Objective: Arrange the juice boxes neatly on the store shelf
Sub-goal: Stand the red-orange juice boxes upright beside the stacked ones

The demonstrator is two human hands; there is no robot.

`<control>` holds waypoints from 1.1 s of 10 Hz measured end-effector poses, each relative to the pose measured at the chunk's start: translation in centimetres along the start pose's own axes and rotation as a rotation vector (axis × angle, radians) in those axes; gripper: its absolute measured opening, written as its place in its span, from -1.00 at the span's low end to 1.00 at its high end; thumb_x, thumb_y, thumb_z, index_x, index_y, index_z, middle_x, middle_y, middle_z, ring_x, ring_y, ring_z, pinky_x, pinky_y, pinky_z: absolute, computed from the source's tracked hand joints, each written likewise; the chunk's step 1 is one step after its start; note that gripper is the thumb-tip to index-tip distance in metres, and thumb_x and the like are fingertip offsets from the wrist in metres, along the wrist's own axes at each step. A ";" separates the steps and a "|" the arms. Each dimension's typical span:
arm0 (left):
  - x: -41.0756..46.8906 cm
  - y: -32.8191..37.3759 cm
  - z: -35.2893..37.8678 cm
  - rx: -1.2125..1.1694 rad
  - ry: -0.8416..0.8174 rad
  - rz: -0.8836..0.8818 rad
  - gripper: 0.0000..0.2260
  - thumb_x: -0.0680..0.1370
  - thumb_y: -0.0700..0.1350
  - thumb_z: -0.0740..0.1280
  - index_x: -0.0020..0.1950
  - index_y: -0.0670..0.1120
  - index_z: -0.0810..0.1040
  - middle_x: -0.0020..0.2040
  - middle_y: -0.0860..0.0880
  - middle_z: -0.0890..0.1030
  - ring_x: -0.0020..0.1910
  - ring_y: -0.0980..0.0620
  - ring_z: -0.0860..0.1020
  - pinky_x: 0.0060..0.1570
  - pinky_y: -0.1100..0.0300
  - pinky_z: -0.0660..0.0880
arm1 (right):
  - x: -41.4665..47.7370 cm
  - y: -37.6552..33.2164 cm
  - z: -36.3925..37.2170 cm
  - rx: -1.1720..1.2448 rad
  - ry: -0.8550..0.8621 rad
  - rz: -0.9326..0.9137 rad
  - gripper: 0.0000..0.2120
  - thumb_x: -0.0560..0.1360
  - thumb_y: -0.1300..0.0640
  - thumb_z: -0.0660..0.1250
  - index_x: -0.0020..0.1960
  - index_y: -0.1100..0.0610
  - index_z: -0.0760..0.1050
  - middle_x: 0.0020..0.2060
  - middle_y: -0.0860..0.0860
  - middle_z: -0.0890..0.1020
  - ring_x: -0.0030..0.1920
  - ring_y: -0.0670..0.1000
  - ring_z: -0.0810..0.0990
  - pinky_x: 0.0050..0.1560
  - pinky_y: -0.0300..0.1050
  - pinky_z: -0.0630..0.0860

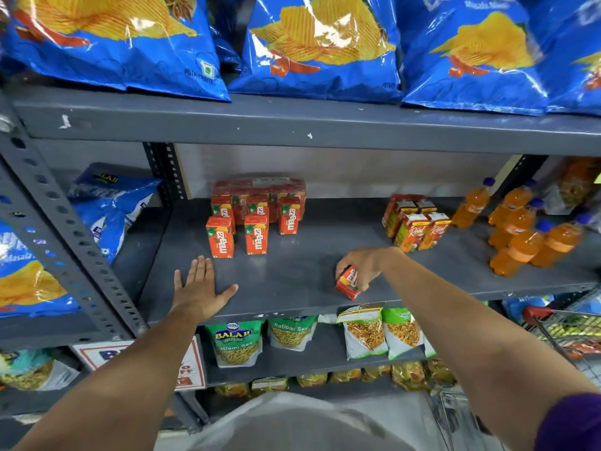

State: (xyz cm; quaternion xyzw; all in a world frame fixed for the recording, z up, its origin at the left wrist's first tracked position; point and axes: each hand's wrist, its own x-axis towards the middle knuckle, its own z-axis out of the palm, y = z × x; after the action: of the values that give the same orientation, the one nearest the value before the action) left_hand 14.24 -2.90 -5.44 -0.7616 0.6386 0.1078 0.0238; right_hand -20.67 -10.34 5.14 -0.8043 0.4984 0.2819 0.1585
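While several juice boxes are already stood in rows at the back of the shelf, one tilted juice box is clamped in the right hand near the front edge, unplaced, and the left hand is laid flat and empty.

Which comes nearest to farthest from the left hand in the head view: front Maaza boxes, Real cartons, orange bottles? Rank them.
From the left hand:
1. Front Maaza boxes, just behind it.
2. Real cartons, mid-shelf, to the right.
3. Orange bottles, far right end.
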 end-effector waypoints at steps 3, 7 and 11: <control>0.0 0.1 -0.1 -0.019 -0.006 -0.007 -0.14 0.49 0.42 -0.05 0.56 -0.12 -0.22 0.60 -0.07 -0.20 0.57 -0.01 -0.20 0.50 -0.15 -0.22 | 0.7 -0.2 0.3 0.025 0.427 0.118 -0.53 0.16 -0.15 0.48 0.07 -0.13 0.58 -0.01 -0.06 0.66 0.03 0.05 0.60 -0.09 -0.12 0.49; 0.0 0.1 -0.3 -0.043 -0.020 -0.011 -0.13 0.49 0.42 -0.02 0.56 -0.11 -0.23 0.59 -0.06 -0.22 0.56 0.00 -0.21 0.50 -0.14 -0.24 | 4.1 -6.9 -2.2 0.806 0.944 0.327 -0.55 0.20 -0.22 0.49 -0.13 0.01 0.39 -0.19 0.00 0.66 -0.15 0.08 0.63 -0.30 -0.17 0.36; 0.0 -0.1 -0.5 -0.056 -0.042 -0.007 -0.12 0.48 0.42 -0.01 0.56 -0.10 -0.24 0.59 -0.06 -0.22 0.56 0.00 -0.21 0.50 -0.13 -0.25 | 6.7 -10.5 -2.3 0.889 0.937 0.344 -0.39 0.30 -0.15 0.51 0.14 0.11 0.32 0.05 0.11 0.61 0.03 0.18 0.62 -0.17 -0.03 0.47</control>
State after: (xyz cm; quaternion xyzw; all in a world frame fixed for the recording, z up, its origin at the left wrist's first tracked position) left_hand 14.38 -2.98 -4.97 -0.7616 0.6322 0.1416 0.0163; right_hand -8.35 -11.61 2.53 -0.6090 0.7044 -0.3085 0.1943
